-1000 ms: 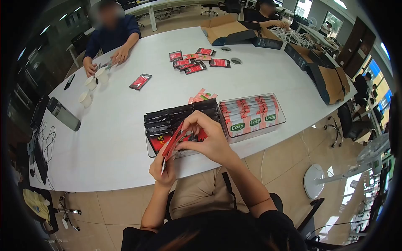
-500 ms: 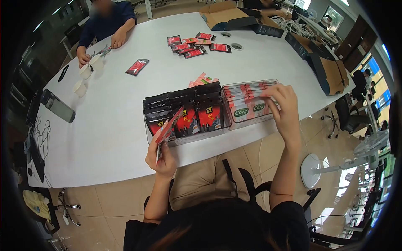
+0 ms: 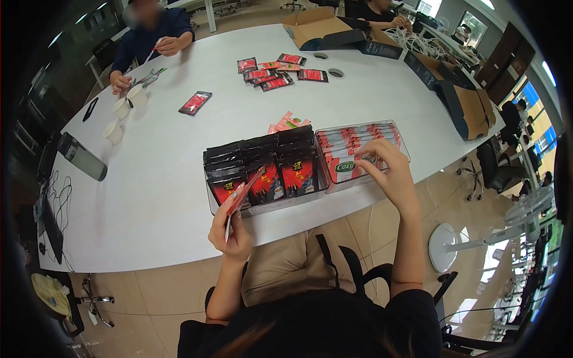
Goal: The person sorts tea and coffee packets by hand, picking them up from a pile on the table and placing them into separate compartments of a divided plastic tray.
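Note:
Thin red-and-white sachets (image 3: 239, 200) are held upright in my left hand (image 3: 231, 232), its fingers closed on them before the left container. That clear container (image 3: 259, 209) holds rows of black-and-red coffee packets (image 3: 298, 173). Beside it on the right, a second clear container (image 3: 401, 143) holds red-and-white Cozy sachets (image 3: 345, 168). My right hand (image 3: 391, 173) is over the front of this one, thumb and index fingertips pinched together. Whatever is between those fingertips is too small to make out. A few pink sachets (image 3: 287, 123) lie behind the containers.
Across the white table (image 3: 155, 197) are a loose packet (image 3: 195, 103), a packet pile (image 3: 276, 80), paper cups (image 3: 113, 132), a bottle (image 3: 83, 157), open cardboard boxes (image 3: 322, 30) and cables (image 3: 418, 43). A person (image 3: 152, 33) sits far left; another is behind the boxes.
My right hand has moved left and down from the back of the Cozy sachets to their front. My left hand still holds its sachets. The person across has raised one hand with a thin object.

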Available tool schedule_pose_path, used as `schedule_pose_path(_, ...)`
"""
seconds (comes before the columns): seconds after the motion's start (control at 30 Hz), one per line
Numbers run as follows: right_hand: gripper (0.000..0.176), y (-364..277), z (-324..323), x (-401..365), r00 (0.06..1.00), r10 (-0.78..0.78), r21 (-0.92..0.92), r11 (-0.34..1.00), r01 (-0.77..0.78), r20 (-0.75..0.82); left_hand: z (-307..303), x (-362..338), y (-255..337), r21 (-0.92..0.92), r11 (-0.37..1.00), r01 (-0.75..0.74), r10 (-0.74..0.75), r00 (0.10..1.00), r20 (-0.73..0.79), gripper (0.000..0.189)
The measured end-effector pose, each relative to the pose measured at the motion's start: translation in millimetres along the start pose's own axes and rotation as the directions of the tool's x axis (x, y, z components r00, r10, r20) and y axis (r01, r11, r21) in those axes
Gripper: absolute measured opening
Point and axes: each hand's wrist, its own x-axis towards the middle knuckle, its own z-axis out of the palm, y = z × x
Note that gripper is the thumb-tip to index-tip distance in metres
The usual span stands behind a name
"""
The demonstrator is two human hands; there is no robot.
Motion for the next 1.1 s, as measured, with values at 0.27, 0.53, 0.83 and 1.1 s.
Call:
schedule_pose_path(0.27,0.012,23,22,8,0.999,-0.043,0.095,0.995,0.042,0.009,1,-1,0,0.004,1.0,0.011,-0.011,1.0,-0.023,0.025)
schedule_pose_path(0.53,0.011,2,16,-2,0.984,-0.085,0.058,0.994,0.095,-0.154,1,0,-2,-0.039,0.999,-0.001,0.0,1.0,-0.019,0.024)
schedule_pose_path(0.83,0.028,11,25,-6,0.944,-0.098,-0.007,0.994,0.105,0.316,2,-1,-2,-0.057,0.998,0.013,-0.014,0.999,-0.03,0.023)
schedule_pose_path(1.1,0.037,6,20,-8,0.928,-0.137,-0.09,0.98,0.178,0.346,4,4,4,-0.135,0.991,0.018,-0.021,1.0,-0.016,0.028)
